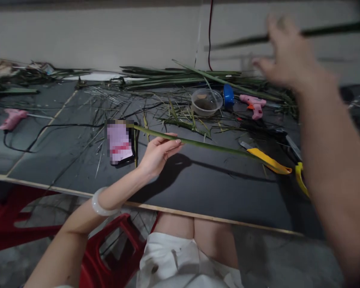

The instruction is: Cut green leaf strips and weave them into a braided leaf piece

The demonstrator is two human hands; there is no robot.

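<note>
My left hand point(160, 154) is closed in a pinch on a long green leaf strip point(210, 147) above the table. The strip reaches from over the phone point(119, 143) towards the yellow cutter point(270, 161). My right hand point(288, 56) is raised at the upper right, blurred, with thumb and fingers spread apart. A dark green leaf point(336, 30) crosses behind it in the air; no closed grip on it shows. Yellow-handled scissors point(300, 178) lie partly hidden by my right forearm.
Long leaves point(183, 76) are heaped along the wall. A clear round bowl point(207, 103), a blue roll point(228, 95) and a pink glue gun point(254, 105) stand among scraps. Another pink glue gun point(13, 119) lies left with its cable. Red stools point(120, 244) are below the table edge.
</note>
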